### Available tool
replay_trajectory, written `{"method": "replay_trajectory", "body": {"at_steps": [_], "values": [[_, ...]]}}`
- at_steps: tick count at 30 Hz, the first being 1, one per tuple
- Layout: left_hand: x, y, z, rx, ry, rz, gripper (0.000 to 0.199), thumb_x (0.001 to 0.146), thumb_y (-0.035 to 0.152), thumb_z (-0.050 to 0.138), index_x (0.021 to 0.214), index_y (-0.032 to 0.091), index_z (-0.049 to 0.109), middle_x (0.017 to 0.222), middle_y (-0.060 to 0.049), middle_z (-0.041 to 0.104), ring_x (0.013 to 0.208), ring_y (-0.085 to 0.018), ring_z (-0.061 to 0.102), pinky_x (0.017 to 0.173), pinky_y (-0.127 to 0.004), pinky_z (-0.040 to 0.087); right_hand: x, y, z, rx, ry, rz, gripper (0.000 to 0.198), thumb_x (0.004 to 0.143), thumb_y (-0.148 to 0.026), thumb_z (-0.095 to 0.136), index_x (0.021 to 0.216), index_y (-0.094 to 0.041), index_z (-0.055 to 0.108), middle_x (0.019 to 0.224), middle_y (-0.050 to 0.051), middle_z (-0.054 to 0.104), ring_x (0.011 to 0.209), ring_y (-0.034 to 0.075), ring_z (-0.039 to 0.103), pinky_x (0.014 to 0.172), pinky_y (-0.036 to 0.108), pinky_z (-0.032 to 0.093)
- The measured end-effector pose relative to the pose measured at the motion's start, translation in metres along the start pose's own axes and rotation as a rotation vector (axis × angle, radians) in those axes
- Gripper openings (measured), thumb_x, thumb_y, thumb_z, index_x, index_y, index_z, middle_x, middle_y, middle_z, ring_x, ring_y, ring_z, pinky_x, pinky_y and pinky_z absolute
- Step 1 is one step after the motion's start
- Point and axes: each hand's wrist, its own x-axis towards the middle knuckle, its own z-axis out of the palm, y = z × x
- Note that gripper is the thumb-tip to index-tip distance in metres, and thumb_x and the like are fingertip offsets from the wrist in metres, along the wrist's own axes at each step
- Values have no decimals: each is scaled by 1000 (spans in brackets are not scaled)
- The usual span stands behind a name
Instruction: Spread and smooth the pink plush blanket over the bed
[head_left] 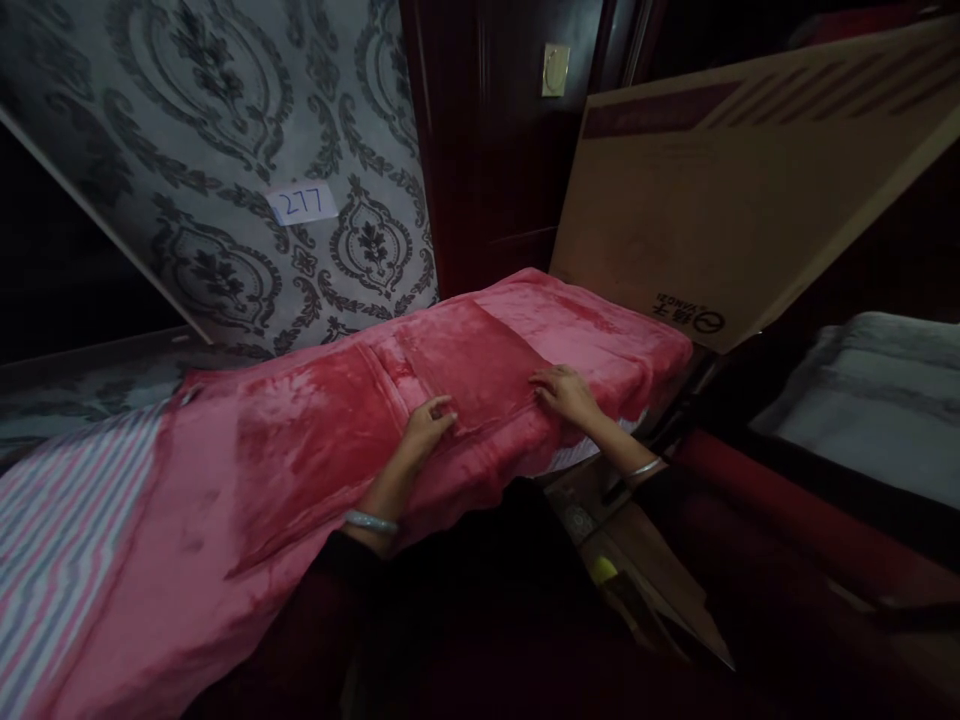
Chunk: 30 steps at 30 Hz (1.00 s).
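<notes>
Two darker red plush cloth pieces lie flat on a pink plush blanket (187,520). The left red cloth piece (315,430) is the wider one, with its near corner pointing toward me. Beside it, across a narrow gap with a ridge of fabric, lies the right red cloth piece (480,365). My left hand (429,425) is at the near left corner of the right piece, fingers bent and thumb apart. At that piece's near right corner, my right hand (564,394) rests with its fingers stretched over the edge. Both palms are hidden from view.
A striped cloth (82,540) shows at the left end. Behind stand a patterned wall panel (375,240) with a paper label (303,203) and a dark red cabinet (487,150). A large cardboard sheet (720,190) leans at the right, near folded grey fabric (877,400).
</notes>
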Motion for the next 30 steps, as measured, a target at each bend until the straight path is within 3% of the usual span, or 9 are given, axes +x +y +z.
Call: {"method": "replay_trajectory", "body": {"at_steps": [3, 7, 12, 16, 21, 25, 27, 30], "values": [[0, 5, 1, 18, -46, -41, 36, 65, 9, 68, 100, 14, 76, 62, 4, 57, 56, -10, 50, 55, -21, 39, 6, -5, 0, 37, -52, -32, 29, 88, -16, 61, 112, -23, 77, 115, 9, 76, 109, 26, 67, 103, 48, 51], [2, 7, 2, 87, -5, 7, 37, 64, 8, 64, 98, 16, 76, 60, 5, 53, 56, -10, 47, 54, -20, 38, 17, -7, 4, 159, -114, -80, 27, 92, -20, 60, 112, -26, 77, 115, 5, 76, 110, 24, 69, 101, 44, 53], [8, 10, 6, 246, 40, 93, 32, 63, 7, 65, 91, 20, 74, 73, 3, 62, 71, -14, 56, 70, -24, 48, 27, -4, 8, 246, -195, -157, 28, 88, -23, 71, 116, -26, 76, 124, 6, 74, 118, 27, 67, 106, 47, 50], [12, 16, 6, 432, 71, 235, 33, 71, 5, 63, 97, 22, 73, 89, -2, 70, 87, -19, 61, 87, -32, 51, 33, -1, 7, 252, -258, -199, 36, 85, -23, 74, 121, -26, 74, 129, 6, 72, 121, 28, 65, 108, 49, 48], [15, 28, -1, 853, 63, 410, 18, 85, 12, 58, 95, 19, 72, 98, -11, 66, 101, -28, 60, 95, -39, 48, 39, -4, 6, 179, -236, -239, 34, 85, -21, 73, 119, -24, 74, 121, 7, 74, 114, 28, 65, 109, 49, 46], [25, 38, -7, 986, 78, 505, 13, 86, 15, 58, 90, 18, 70, 106, -14, 63, 106, -30, 58, 95, -42, 47, 44, -5, 5, 80, -212, -223, 15, 89, -21, 66, 100, -20, 76, 101, 10, 75, 99, 26, 66, 95, 41, 51], [35, 41, -9, 973, 42, 494, 12, 85, 15, 59, 91, 19, 69, 103, -12, 66, 104, -29, 59, 95, -39, 47, 46, -4, 6, 73, -187, -185, 13, 91, -21, 63, 93, -20, 75, 94, 9, 74, 93, 25, 65, 90, 37, 52], [57, 42, -12, 921, 23, 356, 12, 87, 15, 58, 92, 20, 68, 91, -8, 68, 93, -25, 62, 88, -34, 47, 48, 1, 10, 147, -154, -104, 13, 91, -22, 62, 95, -20, 74, 95, 9, 74, 91, 23, 65, 87, 35, 51]]}}
